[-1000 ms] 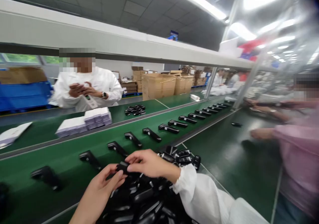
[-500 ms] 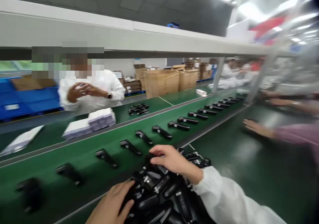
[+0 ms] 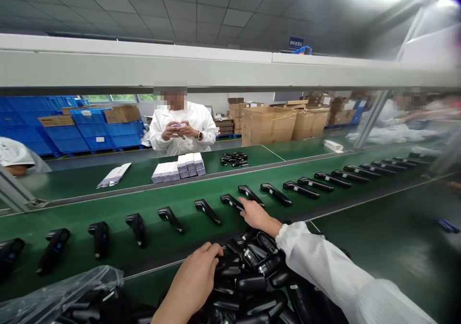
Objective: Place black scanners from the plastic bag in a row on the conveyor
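Note:
My right hand [image 3: 257,214] reaches over the near edge of the green conveyor belt [image 3: 151,252]. Its index finger and thumb are closed about the handle of a black angled handheld device [image 3: 229,200] lying in the row; the handle's end is hidden. At the left side of a heap of similar black devices [image 3: 252,283], my left hand [image 3: 196,273] curls its fingers over a black device [image 3: 226,269]. The left thumb is hidden. More devices, such as one angled device [image 3: 207,210], lie spaced along the belt, several with small white labels.
A clear plastic bag [image 3: 68,293] with black pieces lies at lower left. Beyond the belt, white boxes [image 3: 190,165] and small black parts [image 3: 234,159] rest on a green table. A co-worker [image 3: 183,129] stands there holding something small. A grey beam [image 3: 216,72] crosses overhead.
My right hand has gone from the heap to a device on the belt. My left hand stays at the heap, fingers more curled. The view has swung left, bringing in the plastic bag.

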`<control>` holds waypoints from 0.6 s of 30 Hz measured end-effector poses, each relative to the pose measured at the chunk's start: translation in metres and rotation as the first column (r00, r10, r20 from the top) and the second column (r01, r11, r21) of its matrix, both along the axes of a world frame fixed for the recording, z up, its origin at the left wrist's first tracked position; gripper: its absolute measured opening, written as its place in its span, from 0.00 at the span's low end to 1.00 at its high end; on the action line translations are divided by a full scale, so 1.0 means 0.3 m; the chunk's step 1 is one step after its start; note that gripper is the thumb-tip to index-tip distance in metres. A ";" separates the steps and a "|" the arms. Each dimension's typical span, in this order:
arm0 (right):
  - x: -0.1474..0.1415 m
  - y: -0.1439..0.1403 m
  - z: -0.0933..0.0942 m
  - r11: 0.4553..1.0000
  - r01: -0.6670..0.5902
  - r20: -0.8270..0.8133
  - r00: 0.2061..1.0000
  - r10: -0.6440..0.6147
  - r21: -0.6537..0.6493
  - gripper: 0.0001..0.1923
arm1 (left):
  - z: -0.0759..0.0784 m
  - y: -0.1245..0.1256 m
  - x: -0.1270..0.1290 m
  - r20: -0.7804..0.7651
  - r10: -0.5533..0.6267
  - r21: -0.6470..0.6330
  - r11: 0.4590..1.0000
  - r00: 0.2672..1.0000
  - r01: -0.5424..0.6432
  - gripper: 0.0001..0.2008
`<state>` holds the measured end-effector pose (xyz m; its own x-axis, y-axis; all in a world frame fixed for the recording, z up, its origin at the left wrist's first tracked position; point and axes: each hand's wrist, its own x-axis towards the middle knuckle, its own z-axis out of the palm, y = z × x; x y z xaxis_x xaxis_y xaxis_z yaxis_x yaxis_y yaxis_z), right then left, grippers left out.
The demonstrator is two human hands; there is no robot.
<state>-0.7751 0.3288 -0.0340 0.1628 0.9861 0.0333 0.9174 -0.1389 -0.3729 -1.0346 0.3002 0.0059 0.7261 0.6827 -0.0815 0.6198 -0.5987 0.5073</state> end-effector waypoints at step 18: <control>0.411 -0.329 0.213 0.942 -0.336 -0.020 0.942 0.336 0.011 0.18 | 0.005 0.082 -0.047 0.093 0.189 -0.052 0.981 0.977 -0.185 0.29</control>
<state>-0.6517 0.2302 0.0299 -0.1773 0.9833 0.0408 0.9020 0.1789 -0.3929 -1.0486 0.3249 0.0076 0.5917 0.8047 -0.0486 0.6652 -0.4533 0.5934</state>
